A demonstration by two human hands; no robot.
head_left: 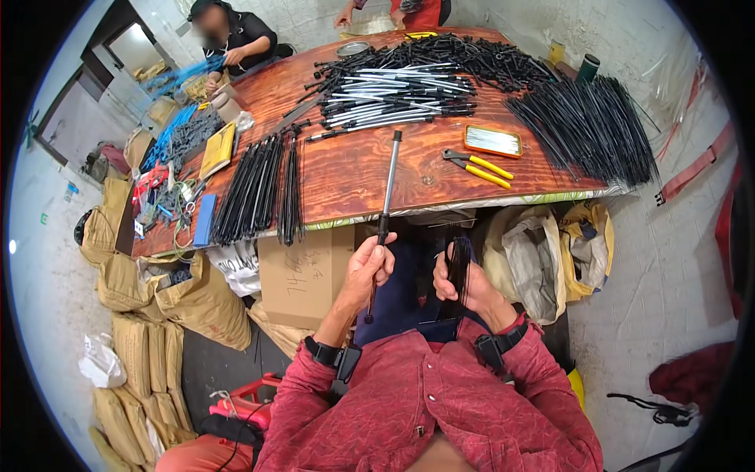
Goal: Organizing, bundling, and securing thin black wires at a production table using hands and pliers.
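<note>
My left hand (366,267) is closed around the black lower part of a slim rod (391,177), which has a silver tube and a black tip. The rod stands nearly upright in front of the table's near edge, and its lower end shows below my fist. In my right hand (470,289) is a bunch of thin black strands (458,263), gripped between thumb and fingers. Some strands hang below the hand. On the table lie similar silver-and-black rods (393,94) in a heap, with more black strands (590,126) at the right.
Yellow-handled pliers (487,169) lie beside an orange tray (493,141) of thin pale pieces on the wooden table (354,181). Bundled black rods (250,189) overhang the near left edge. A cardboard box (305,275) and sacks (200,303) stand below. A co-worker (244,39) sits far left.
</note>
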